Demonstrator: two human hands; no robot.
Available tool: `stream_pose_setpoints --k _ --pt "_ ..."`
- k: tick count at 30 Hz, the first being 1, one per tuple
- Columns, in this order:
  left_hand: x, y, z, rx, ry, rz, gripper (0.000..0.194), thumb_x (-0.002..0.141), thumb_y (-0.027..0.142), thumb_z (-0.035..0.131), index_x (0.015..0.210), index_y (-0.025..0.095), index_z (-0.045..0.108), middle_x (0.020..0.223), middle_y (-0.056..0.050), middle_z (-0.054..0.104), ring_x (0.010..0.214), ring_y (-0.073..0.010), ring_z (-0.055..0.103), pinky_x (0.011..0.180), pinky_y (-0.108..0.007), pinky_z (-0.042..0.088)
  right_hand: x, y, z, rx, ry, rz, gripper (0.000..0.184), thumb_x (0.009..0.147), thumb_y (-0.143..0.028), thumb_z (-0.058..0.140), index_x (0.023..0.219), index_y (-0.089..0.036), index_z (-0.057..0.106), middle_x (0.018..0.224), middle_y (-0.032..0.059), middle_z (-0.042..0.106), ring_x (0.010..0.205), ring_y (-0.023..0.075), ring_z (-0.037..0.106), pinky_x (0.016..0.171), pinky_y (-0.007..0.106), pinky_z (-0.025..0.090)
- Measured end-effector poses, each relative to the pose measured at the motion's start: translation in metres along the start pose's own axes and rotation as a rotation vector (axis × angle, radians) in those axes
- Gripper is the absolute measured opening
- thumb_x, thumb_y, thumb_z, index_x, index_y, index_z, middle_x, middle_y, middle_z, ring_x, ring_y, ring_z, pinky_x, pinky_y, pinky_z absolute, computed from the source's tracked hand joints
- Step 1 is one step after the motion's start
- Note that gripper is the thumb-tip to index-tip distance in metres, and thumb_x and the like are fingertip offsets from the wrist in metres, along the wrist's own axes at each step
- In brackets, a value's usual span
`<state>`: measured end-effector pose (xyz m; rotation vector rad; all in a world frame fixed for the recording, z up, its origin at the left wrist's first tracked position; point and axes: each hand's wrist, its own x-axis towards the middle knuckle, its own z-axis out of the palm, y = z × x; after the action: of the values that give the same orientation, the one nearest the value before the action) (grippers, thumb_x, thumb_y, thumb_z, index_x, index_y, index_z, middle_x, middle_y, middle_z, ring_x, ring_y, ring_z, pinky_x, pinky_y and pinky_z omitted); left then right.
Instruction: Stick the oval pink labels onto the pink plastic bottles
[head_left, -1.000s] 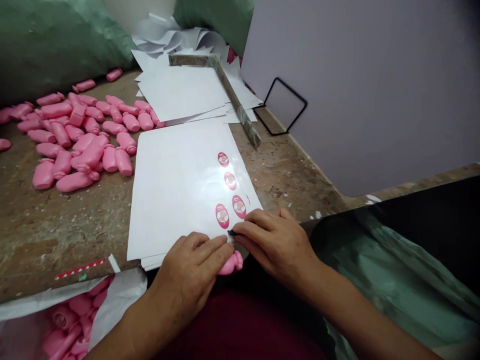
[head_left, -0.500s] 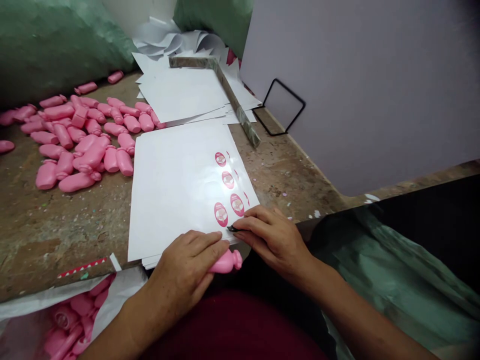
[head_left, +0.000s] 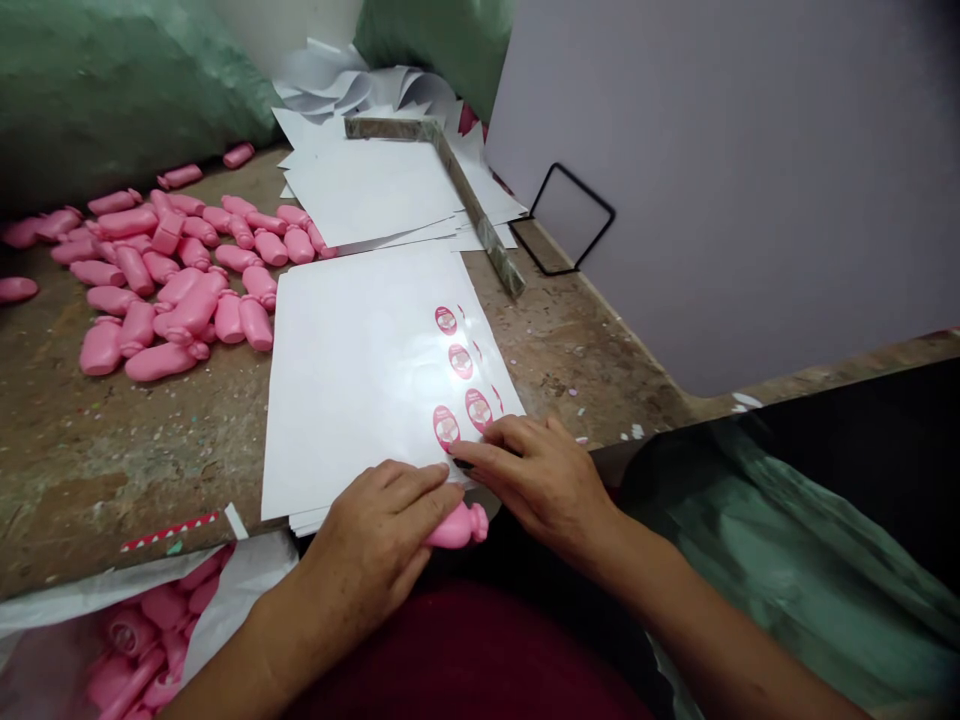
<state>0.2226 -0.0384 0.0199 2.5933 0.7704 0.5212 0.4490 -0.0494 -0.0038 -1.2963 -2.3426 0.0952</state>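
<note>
My left hand point(head_left: 386, 525) is closed round a small pink plastic bottle point(head_left: 454, 527) at the near edge of the sticker sheets; its knobbed neck points right. My right hand point(head_left: 536, 475) pinches a small dark blade point(head_left: 463, 463), mostly covered by the fingers. Its index fingertip touches the lower end of an oval pink sticker point(head_left: 447, 428). That sticker lies on the top white sheet point(head_left: 352, 390), with several other oval stickers along the right side.
Many pink bottles point(head_left: 191, 305) lie loose on the worn wooden table point(head_left: 67, 450). An L-shaped bar point(head_left: 480, 225) rests on more paper behind. A black wire frame point(head_left: 574, 218) stands at right. Below left, an open white bag point(head_left: 251, 580) holds pink bottles.
My right index finger has reached left and forward over the blade, onto the bottom of the nearest sticker. My left hand keeps the pink bottle in place. The view has shifted slightly.
</note>
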Motion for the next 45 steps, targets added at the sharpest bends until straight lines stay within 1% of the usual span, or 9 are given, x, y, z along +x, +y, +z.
stream_pose_setpoints --k 4,9,15,18,24,28,34,40,45 --pt "-0.001 -0.002 0.001 -0.034 -0.014 -0.039 0.041 0.083 0.006 0.053 0.122 0.015 0.062 0.121 -0.013 0.071 0.099 -0.0248 0.066 0.086 -0.039 0.057 0.004 0.005 -0.008 0.188 -0.035 0.155 0.029 0.098 -0.019 0.05 0.113 -0.028 0.072 0.086 0.004 0.063 0.077 0.0176 0.06 0.068 0.03 0.043" --pt "-0.002 -0.003 -0.005 -0.198 -0.034 -0.138 0.044 0.082 0.009 0.056 0.124 0.019 0.065 0.126 -0.013 0.07 0.106 -0.0272 0.066 0.092 -0.042 0.055 0.017 0.015 -0.031 0.492 0.27 0.469 0.024 0.098 -0.026 0.051 0.114 -0.027 0.069 0.103 0.0053 0.067 0.093 0.0212 0.064 0.08 0.034 0.051" --pt "0.003 0.01 -0.015 -1.112 0.222 -0.662 0.034 0.085 0.032 0.07 0.119 0.032 0.069 0.119 -0.001 0.073 0.107 -0.021 0.067 0.097 -0.034 0.052 0.008 -0.017 -0.035 0.452 0.172 0.215 0.033 0.097 -0.017 0.05 0.121 -0.028 0.069 0.086 0.003 0.061 0.076 0.0159 0.061 0.068 0.028 0.051" --pt "0.007 0.015 -0.014 -1.457 0.348 -0.759 0.037 0.081 0.038 0.075 0.117 0.029 0.07 0.116 -0.003 0.073 0.108 -0.0209 0.067 0.1 -0.033 0.05 -0.001 -0.024 -0.032 0.509 0.117 0.229 0.035 0.096 -0.022 0.054 0.128 -0.028 0.066 0.083 0.0018 0.063 0.072 0.0152 0.061 0.066 0.027 0.052" --pt "0.009 0.026 -0.01 -1.534 0.286 -0.796 0.039 0.077 0.038 0.079 0.114 0.028 0.072 0.113 -0.003 0.073 0.102 -0.0176 0.066 0.094 -0.027 0.051 0.008 -0.013 -0.034 0.906 0.226 0.674 0.02 0.076 -0.035 0.076 0.09 -0.023 0.067 0.088 0.0011 0.067 0.082 0.0184 0.064 0.073 0.028 0.052" --pt "0.012 0.036 -0.009 -1.54 0.237 -0.866 0.044 0.071 0.038 0.084 0.112 0.026 0.073 0.115 -0.004 0.073 0.1 -0.0185 0.065 0.094 -0.029 0.051 0.018 -0.013 -0.034 1.117 0.175 0.702 0.017 0.077 -0.035 0.074 0.078 -0.021 0.064 0.074 -0.001 0.063 0.071 0.0158 0.059 0.067 0.027 0.048" --pt "0.021 0.04 -0.009 -1.566 0.324 -0.973 0.042 0.076 0.043 0.08 0.111 0.02 0.073 0.12 -0.009 0.071 0.099 -0.0206 0.068 0.086 -0.028 0.054 0.016 -0.017 -0.035 1.321 0.334 0.745 0.024 0.082 -0.04 0.074 0.074 -0.02 0.063 0.07 -0.0026 0.059 0.066 0.0123 0.051 0.062 0.024 0.042" --pt "0.032 0.04 -0.006 -1.728 0.504 -0.941 0.034 0.09 0.039 0.066 0.116 0.018 0.068 0.106 -0.008 0.073 0.095 -0.0166 0.068 0.083 -0.025 0.055 0.012 -0.034 -0.042 1.354 0.13 0.743 0.028 0.087 -0.045 0.069 0.075 -0.02 0.063 0.068 -0.003 0.055 0.063 0.0111 0.046 0.057 0.022 0.038" --pt "0.035 0.044 -0.003 -1.844 0.474 -0.897 0.03 0.094 0.028 0.059 0.124 0.022 0.06 0.108 -0.006 0.07 0.093 -0.016 0.066 0.078 -0.027 0.056 0.016 -0.043 -0.036 1.25 0.067 0.809 0.029 0.084 -0.046 0.067 0.073 -0.019 0.06 0.071 -0.0017 0.054 0.068 0.0132 0.046 0.061 0.024 0.041"
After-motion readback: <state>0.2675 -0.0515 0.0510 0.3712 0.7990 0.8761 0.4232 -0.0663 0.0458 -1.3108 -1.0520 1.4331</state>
